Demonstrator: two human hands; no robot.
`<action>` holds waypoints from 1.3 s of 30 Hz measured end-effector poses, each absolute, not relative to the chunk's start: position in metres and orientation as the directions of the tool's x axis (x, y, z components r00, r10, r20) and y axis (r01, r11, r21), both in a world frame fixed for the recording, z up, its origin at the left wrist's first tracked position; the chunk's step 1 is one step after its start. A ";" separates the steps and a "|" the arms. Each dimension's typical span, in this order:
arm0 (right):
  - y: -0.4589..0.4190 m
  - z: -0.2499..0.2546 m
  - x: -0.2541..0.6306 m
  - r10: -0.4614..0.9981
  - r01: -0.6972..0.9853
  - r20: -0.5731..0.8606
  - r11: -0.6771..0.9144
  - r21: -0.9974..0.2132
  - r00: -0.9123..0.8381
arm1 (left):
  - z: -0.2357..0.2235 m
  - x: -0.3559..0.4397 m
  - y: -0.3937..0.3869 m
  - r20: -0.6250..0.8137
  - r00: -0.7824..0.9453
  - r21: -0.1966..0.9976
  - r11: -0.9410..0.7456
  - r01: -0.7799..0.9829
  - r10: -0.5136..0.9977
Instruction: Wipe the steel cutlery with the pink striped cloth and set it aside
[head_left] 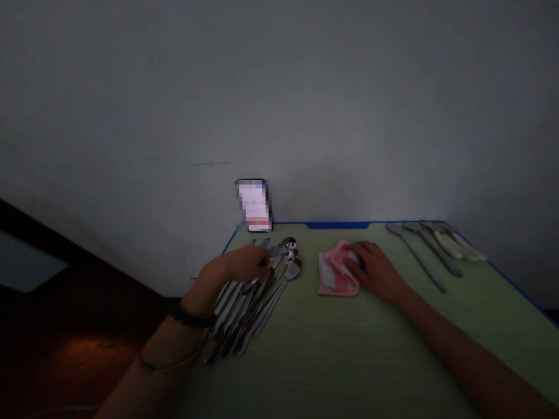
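My left hand [250, 265] is over a group of metal cutlery [238, 317] on the left of the table. Its fingers are curled down among the handles and look closed; what they hold is hidden. Shiny spoon bowls [292, 265] stick out beyond the fingertips, and several handles run back toward me under the wrist. In the middle of the table lies a folded pink-and-white cloth [338, 273]. My right hand [367, 265] has its thumb and fingers closed on the cloth's right side.
At the far right lie long-handled metal utensils [421, 256], beside several pale-handled pieces [454, 243]. A phone [254, 205] with a lit, blurred screen leans on the wall [349, 116] behind. The pale green table [305, 361] has a blue edge. Dark floor shows at lower left.
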State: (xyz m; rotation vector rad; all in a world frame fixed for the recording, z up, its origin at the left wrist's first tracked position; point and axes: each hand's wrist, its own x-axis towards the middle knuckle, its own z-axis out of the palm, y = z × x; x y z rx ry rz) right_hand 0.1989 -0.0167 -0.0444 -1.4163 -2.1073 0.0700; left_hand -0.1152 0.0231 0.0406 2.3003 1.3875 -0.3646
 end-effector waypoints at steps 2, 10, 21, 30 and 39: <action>-0.017 -0.044 0.199 0.859 0.826 0.441 0.436 -0.359 -0.261 | 0.045 -0.117 0.022 -0.458 0.477 0.284 -0.385 0.878 0.750; -0.018 -0.044 0.200 0.850 0.811 0.457 0.451 -0.372 -0.263 | 0.045 -0.121 0.024 -0.464 0.484 0.356 -0.345 0.869 0.742; -0.019 -0.044 0.201 0.859 0.819 0.442 0.438 -0.371 -0.259 | 0.043 -0.119 0.025 -0.418 0.384 0.157 -0.351 0.923 0.823; -0.018 -0.046 0.202 0.853 0.810 0.450 0.449 -0.377 -0.263 | 0.040 -0.102 0.017 -0.368 0.464 0.138 -0.446 0.884 0.806; -0.018 -0.045 0.201 0.859 0.812 0.441 0.441 -0.382 -0.259 | 0.025 -0.094 0.014 -0.399 0.526 0.173 -0.502 0.847 0.751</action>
